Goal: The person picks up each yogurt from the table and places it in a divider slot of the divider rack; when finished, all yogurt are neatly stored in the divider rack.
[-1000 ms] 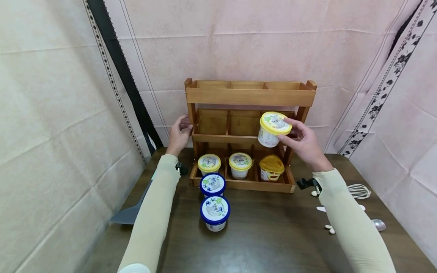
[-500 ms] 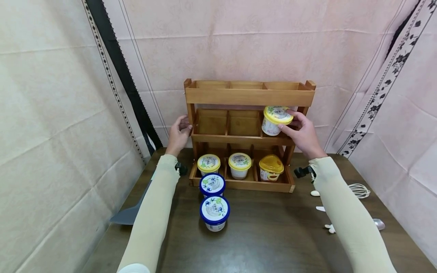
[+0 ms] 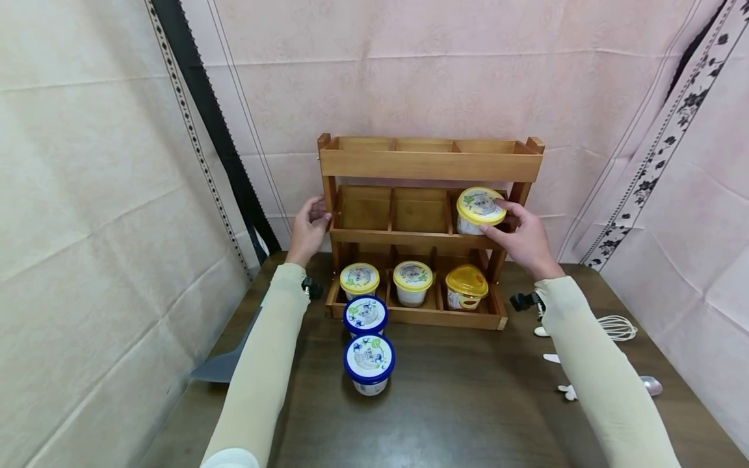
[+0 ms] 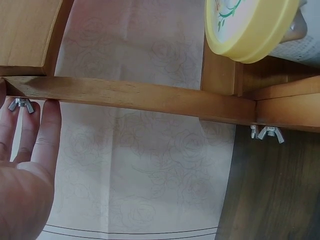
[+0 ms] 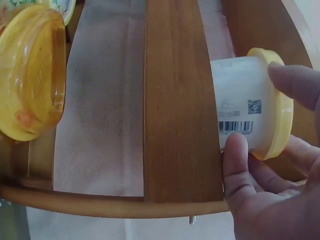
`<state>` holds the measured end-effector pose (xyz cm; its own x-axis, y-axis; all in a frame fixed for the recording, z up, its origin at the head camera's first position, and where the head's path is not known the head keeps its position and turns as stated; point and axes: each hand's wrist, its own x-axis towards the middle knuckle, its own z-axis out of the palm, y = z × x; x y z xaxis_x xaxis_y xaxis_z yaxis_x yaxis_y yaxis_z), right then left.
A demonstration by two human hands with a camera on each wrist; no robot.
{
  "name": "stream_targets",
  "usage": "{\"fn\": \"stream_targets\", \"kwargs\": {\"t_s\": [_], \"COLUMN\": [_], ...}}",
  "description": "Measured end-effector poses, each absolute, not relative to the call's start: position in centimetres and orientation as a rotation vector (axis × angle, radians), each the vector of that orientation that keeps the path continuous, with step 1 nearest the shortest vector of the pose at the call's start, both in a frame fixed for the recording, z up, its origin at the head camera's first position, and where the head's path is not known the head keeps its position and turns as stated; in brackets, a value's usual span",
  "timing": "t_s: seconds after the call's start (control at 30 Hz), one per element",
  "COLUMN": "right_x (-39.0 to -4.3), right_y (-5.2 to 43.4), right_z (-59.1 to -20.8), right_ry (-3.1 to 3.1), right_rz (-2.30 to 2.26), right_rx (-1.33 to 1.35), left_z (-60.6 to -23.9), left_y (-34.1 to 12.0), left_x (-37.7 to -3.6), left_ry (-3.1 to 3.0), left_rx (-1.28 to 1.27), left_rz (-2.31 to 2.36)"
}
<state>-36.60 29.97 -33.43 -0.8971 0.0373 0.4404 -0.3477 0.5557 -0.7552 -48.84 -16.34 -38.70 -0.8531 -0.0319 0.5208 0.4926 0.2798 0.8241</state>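
Observation:
My right hand (image 3: pixel 524 239) grips a white tub with a yellow lid (image 3: pixel 480 205) by its rim and side, in the right compartment of the middle tier of the wooden rack (image 3: pixel 430 168). A barcode shows on the tub (image 5: pixel 245 107) in the right wrist view. My left hand (image 3: pixel 308 229) rests at the rack's left post with fairly straight fingers, their tips against the wood beside a wing nut (image 4: pixel 21 103). On the bottom tier stand a left yellow-lidded tub (image 3: pixel 359 278), a middle yellow-lidded tub (image 3: pixel 412 277) and an amber-lidded tub (image 3: pixel 466 281).
Two blue-lidded tubs (image 3: pixel 369 357) stand on the dark table (image 3: pixel 462 396) before the rack's left side. A whisk (image 3: pixel 617 327) and a spoon (image 3: pixel 651 385) lie by my right forearm. A grey-blue item (image 3: pixel 219 367) lies by the left forearm. Cloth (image 3: pixel 433 78) hangs behind.
My right hand has carried the yellow-lidded tub back and slightly right, from in front of the rack into the right middle compartment. My left hand has stayed at the post.

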Motion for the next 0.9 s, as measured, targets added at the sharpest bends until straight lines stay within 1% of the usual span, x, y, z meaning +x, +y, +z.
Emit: {"fn": "stream_targets", "kwargs": {"t_s": [0.37,0.7,0.9], "right_x": [-36.2,-34.7,-33.3], "right_y": [29.7,30.5,30.9], "right_z": [-33.6,-33.9,-34.3], "right_ry": [-2.437,-2.4,-2.365], "right_rz": [1.195,1.415,1.413], "right_rx": [0.252,0.237,0.241], "left_z": [-38.7,-39.0,-38.9], "left_y": [-16.3,-16.3,-16.4], "left_x": [-48.9,-49.0,-48.9], "left_ry": [-2.109,-2.11,-2.095], "left_rx": [-0.424,-0.429,-0.441], "left_rz": [-1.602,-1.607,-1.604]}}
